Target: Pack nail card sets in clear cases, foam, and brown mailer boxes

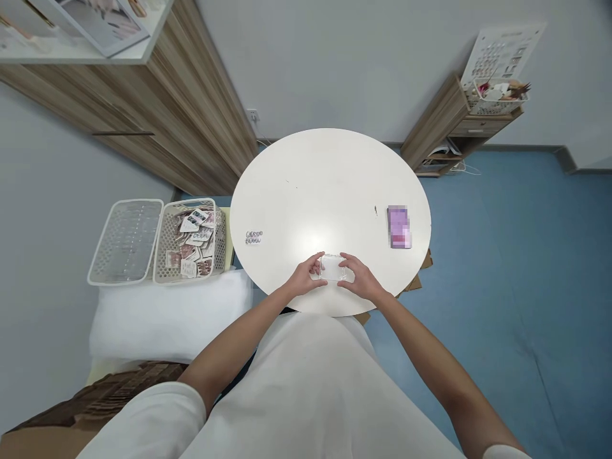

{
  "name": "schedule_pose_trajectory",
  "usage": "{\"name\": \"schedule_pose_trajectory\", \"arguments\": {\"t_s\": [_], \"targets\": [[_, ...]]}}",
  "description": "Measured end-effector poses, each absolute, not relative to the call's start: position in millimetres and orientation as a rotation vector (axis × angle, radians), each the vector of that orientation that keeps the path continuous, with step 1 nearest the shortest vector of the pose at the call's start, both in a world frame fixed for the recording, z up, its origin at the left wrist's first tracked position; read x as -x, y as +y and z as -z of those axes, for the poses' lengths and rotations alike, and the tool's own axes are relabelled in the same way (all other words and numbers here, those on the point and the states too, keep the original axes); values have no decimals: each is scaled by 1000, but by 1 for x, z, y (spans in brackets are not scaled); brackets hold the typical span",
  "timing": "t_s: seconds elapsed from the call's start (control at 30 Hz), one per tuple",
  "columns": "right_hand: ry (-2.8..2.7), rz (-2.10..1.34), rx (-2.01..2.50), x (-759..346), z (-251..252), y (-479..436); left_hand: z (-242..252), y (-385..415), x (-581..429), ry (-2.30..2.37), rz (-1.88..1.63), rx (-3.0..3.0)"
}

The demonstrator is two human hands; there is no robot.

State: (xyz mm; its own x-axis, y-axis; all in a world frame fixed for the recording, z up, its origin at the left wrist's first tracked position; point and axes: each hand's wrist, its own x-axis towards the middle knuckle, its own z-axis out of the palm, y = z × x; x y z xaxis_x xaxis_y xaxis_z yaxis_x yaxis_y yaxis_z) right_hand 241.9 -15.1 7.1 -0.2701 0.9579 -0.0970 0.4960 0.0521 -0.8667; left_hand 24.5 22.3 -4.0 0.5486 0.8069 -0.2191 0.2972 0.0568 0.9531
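Note:
A small clear plastic case (333,266) lies near the front edge of the round white table (329,185). My left hand (308,276) grips its left end with curled fingers. On the case's right end my right hand (358,278) is closed the same way. A small strip of patterned pieces (254,238) rests on the table's left side. A purple card (398,226) lies on the right side, with a tiny dark item (375,210) just left of it.
Left of the table stand an empty white basket (125,241) and a basket full of small packets (195,239), above a white cushion (167,315). A wooden cabinet (157,108) stands at the back left, a wooden shelf unit (454,127) at the back right. Blue floor (516,280) lies to the right.

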Motion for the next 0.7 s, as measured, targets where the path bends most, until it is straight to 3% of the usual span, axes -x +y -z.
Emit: {"name": "schedule_pose_trajectory", "arguments": {"t_s": [0.27, 0.53, 0.7], "targets": [[-1221, -1679, 1290, -231, -2, -15, -4, 14, -46, 1031, -671, -1323], [-1848, -1209, 1358, -252, -3, -4, -7, 16, -44, 1109, -537, -1503], [-2029, -1100, 1312, -263, -3, 2, 3, 17, -48, 1071, -477, -1470]]}}
